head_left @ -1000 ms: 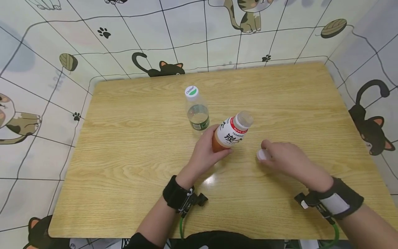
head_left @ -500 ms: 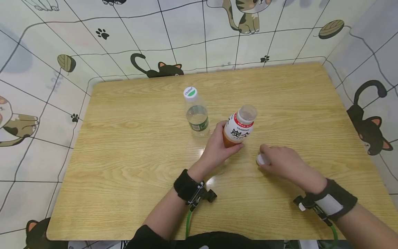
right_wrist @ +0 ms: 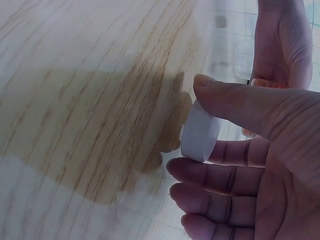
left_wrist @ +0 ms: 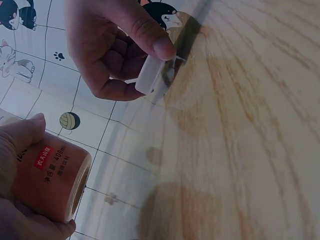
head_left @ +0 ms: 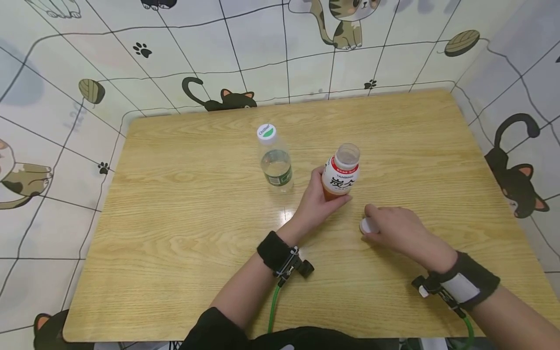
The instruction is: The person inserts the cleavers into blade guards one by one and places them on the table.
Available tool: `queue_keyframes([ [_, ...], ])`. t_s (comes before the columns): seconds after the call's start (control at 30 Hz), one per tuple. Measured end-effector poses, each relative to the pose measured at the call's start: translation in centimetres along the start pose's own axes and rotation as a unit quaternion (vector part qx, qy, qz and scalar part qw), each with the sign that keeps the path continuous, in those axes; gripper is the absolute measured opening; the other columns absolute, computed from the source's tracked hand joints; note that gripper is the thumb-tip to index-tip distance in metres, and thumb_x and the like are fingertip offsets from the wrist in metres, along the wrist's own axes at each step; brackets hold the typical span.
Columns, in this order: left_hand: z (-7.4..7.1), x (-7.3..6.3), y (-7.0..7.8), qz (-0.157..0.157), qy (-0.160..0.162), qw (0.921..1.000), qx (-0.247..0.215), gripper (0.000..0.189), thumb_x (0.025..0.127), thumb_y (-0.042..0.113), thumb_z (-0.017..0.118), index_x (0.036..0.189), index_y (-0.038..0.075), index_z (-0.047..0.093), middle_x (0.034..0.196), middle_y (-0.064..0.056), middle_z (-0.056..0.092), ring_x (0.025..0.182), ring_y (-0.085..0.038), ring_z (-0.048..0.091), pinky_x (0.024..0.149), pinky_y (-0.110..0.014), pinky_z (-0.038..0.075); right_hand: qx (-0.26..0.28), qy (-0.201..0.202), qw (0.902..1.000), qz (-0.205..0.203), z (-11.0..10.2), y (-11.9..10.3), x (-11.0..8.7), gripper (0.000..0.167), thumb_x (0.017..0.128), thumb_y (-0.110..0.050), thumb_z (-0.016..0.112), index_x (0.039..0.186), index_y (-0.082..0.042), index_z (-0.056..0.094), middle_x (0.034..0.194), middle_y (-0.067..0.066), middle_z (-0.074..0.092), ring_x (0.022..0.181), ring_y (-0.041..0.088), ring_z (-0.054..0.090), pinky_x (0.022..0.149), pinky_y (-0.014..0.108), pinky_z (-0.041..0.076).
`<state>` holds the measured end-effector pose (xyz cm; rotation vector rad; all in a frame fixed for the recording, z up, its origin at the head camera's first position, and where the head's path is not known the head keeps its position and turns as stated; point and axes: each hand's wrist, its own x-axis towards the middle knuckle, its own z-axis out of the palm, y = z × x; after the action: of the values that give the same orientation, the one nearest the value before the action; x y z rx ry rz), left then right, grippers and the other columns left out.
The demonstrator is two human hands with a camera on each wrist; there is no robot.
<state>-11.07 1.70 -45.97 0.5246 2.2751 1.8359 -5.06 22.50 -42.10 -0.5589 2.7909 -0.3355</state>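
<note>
My left hand (head_left: 316,203) grips a drink bottle (head_left: 341,176) with a white label and orange-brown contents, held above the table. Its mouth has no cap on it and tilts away from me. To the right, my right hand (head_left: 395,231) pinches a white bottle cap (head_left: 369,225) between thumb and fingers. The right wrist view shows that cap (right_wrist: 200,132) on edge, close over the wood. In the left wrist view the lower end of the drink bottle (left_wrist: 55,175) sticks out of the left hand (left_wrist: 20,190), its base facing right.
A clear plastic bottle (head_left: 276,160) with a white cap and green label stands upright just left of the held bottle. The wooden table (head_left: 175,218) meets a cat-patterned wall (head_left: 267,53) at the back. Green cables (head_left: 273,308) run from the wrist cameras.
My left hand has carried the drink bottle to the right and slightly away, and the bottle has become more upright. The right hand, with the cap, has hardly moved.
</note>
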Motion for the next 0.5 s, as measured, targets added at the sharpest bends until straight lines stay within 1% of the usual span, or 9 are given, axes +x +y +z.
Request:
queue_keyframes([
  [0.3,0.9,1.2,-1.2,0.0,0.004,1.0,0.001,0.076,0.087,0.013,0.084,0.143,0.006,0.032,0.138,-0.009,0.055,0.127,-0.012,0.052,0.112,-0.027,0.037,-0.008,0.01,0.9998,-0.013,0.1,0.1,-0.2,0.044,0.078,-0.029,0.09,0.097,-0.007,0.058,0.071,-0.001,0.058,0.061,0.015,0.055,0.048,0.034,0.045],
  [0.5,1.3,1.7,-1.8,-0.005,0.001,0.9999,0.01,0.077,0.087,0.012,0.084,0.142,0.005,0.032,0.139,-0.01,0.054,0.127,-0.014,0.052,0.112,-0.028,0.037,-0.013,0.008,0.9998,-0.013,0.3,0.2,-0.2,0.045,0.077,-0.031,0.091,0.096,-0.009,0.057,0.071,-0.001,0.056,0.06,0.016,0.053,0.047,0.034,0.042],
])
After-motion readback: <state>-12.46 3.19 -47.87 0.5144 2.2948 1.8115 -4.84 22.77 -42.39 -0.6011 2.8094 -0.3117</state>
